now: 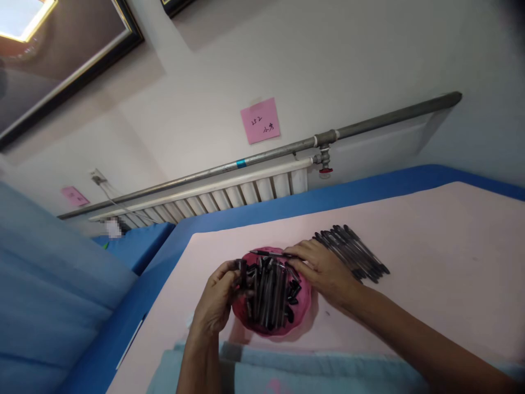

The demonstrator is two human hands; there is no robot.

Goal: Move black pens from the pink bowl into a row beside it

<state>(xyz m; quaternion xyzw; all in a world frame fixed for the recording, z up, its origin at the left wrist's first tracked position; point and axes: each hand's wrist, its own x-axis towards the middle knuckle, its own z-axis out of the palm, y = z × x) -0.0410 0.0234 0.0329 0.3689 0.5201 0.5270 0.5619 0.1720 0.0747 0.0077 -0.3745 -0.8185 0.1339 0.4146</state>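
Slim black pen (268, 253), pinched by the fingers of the right hand (326, 268), lies crosswise over the round pink plastic basket's (308, 306) far side, tip toward the left hand (217, 298), whose fingers grip a small dark piece (241, 266), blurred, possibly a cap.

A broad blue surface (353, 189) is largely covered by a pale pink sheet (443, 284), with a blue border left exposed along the far and left sides. On the sheet, a round pink bowl (307, 306) is set. Beyond it to the right, black pens (350, 249) are laid side by side in a slanting row. Light-blue cloth (246, 369) is seen at the near edge; whether it is laid on the sheet cannot be made out.
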